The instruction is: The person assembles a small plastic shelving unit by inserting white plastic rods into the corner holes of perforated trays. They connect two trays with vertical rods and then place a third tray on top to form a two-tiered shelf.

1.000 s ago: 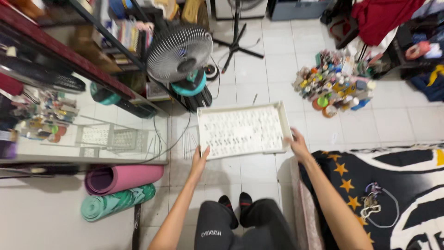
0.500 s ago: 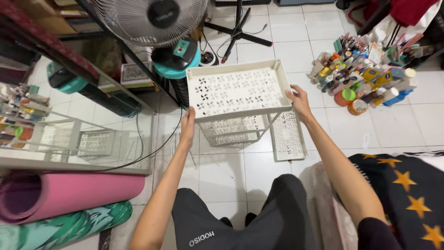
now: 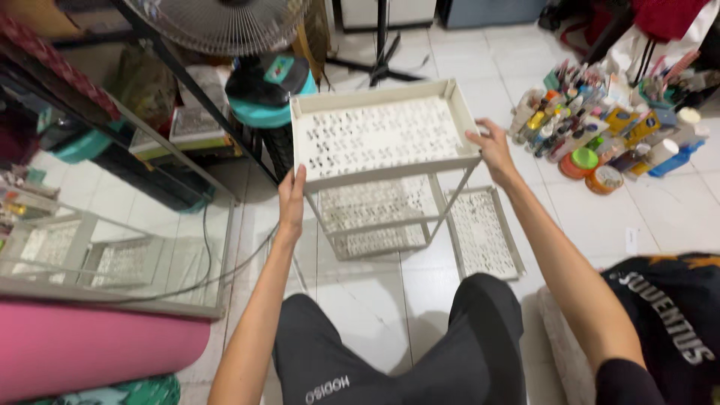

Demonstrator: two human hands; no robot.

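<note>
Loose tray (image 3: 486, 234) right of rack (image 3: 379, 217)

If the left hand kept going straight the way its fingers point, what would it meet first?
The left hand points up the frame along the white perforated tray's left edge, which it already touches; beyond that, probably the fan's teal base, though depth is unclear.

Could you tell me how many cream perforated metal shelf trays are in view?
3: the top tray gripped by the left hand and right hand, a lower tray in the frame beneath it, and a loose tray on the floor. Mirror reflections not counted.
</note>
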